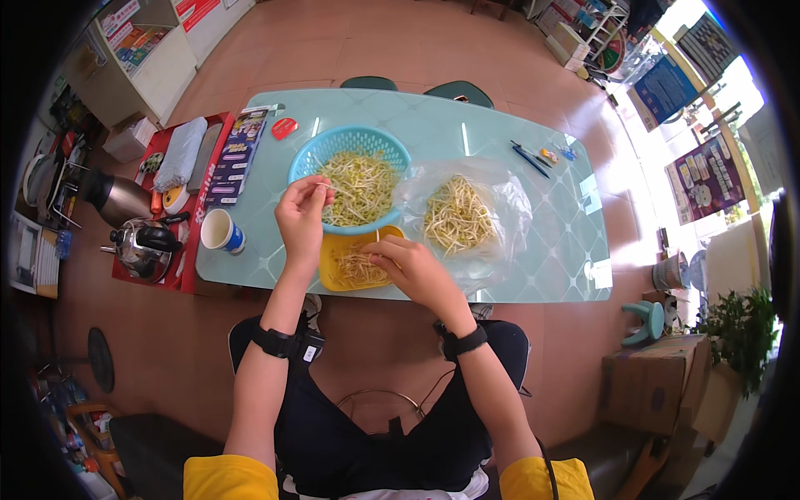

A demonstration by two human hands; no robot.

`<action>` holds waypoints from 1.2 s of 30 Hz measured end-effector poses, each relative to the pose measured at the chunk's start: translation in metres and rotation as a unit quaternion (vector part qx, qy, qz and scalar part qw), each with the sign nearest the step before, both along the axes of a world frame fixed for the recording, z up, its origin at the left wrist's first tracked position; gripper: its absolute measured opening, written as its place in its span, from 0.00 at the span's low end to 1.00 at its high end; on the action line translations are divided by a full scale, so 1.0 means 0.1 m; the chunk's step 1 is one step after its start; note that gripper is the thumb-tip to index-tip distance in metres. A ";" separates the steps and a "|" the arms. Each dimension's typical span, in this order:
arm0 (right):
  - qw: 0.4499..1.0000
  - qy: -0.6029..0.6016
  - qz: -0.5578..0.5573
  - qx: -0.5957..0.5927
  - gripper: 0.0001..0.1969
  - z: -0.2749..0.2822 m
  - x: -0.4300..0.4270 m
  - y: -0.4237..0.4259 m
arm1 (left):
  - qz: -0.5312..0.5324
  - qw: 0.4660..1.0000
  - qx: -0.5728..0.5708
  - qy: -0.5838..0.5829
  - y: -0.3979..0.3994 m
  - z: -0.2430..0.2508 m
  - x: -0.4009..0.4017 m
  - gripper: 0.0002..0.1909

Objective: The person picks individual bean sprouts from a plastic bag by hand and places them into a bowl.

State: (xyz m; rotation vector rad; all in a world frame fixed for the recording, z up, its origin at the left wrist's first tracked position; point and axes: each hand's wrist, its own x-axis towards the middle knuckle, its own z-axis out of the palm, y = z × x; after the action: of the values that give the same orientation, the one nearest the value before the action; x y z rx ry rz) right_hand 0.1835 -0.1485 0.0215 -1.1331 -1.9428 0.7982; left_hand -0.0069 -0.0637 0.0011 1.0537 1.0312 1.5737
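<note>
My left hand (301,215) is raised at the near left rim of a blue plastic colander (300,150), a thin pale bean sprout pinched at its fingertips. Inside the colander lies a heap of bean sprouts (362,184). Over a yellow plastic tray (331,280) hangs my right hand (415,265), with a short whitish sprout piece (377,235) showing at its fingers. Thin brownish sprout scraps (359,265) fill part of the tray. Another pile of bean sprouts (459,215) rests on a clear plastic bag (512,206) to the right of the colander.
On the glass-topped table (550,237) a paper cup (219,231) stands at left, near a printed box (234,156) and a red lid (285,129). Pens (531,159) lie at the far right. A steel kettle (142,247) and folded towel (181,153) occupy a red surface at left.
</note>
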 end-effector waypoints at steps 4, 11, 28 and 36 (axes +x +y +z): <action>0.998 -0.042 -0.047 0.004 0.08 0.02 0.15 -0.09 | 0.007 0.999 -0.030 -0.009 0.12 -0.18 0.04 0.10; 0.997 -0.021 -0.028 0.076 0.08 -0.07 0.18 -0.01 | 0.083 0.995 -0.029 -0.043 0.12 -0.12 0.26 0.26; 0.985 0.105 -0.127 0.052 0.08 -0.12 0.24 0.07 | -0.198 0.896 0.146 0.371 -0.39 0.15 0.45 0.11; 0.972 0.102 -0.205 0.045 0.04 -0.24 0.29 0.18 | -0.188 0.909 0.071 0.366 -0.31 0.08 0.33 0.07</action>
State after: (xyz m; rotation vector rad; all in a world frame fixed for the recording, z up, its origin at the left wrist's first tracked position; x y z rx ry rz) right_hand 0.2124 -0.1303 -0.0023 -1.2865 -1.4912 0.5703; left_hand 0.0259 -0.0947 0.0095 1.9004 1.1042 0.9452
